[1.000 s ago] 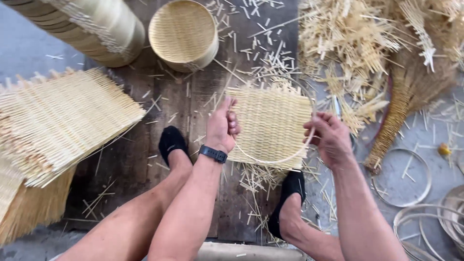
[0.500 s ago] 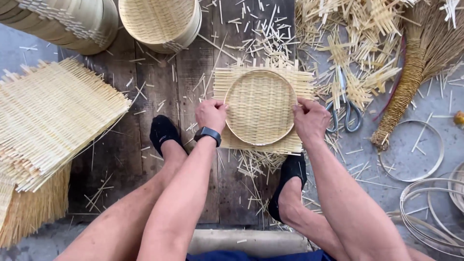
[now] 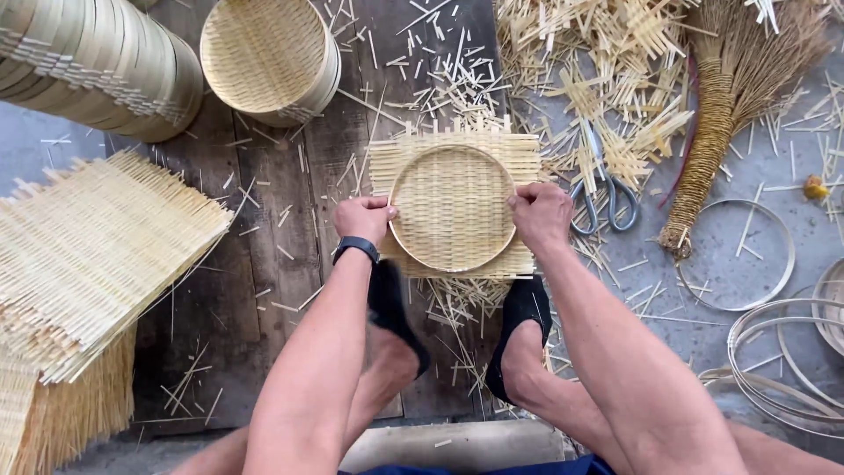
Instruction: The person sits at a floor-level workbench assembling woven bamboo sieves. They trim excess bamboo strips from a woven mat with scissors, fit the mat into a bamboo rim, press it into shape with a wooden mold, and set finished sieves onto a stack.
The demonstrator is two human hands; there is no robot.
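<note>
The woven mat (image 3: 454, 208), earlier lifted and tilted, now lies flat; both hands' grip has shifted onto the round hoop (image 3: 452, 208).

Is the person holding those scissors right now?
No, the scissors lie on the ground among the bamboo scraps, while the left hand and right hand both press on the round woven tray.

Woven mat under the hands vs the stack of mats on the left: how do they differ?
The woven mat lies single and flat on the dark planks, with a round hoop pressed onto it by the left hand and right hand. The stack of mats is many layers, sits slanted and untouched, carries no hoop, and its mats look larger. Both are pale bamboo weave with loose strip ends.
</note>
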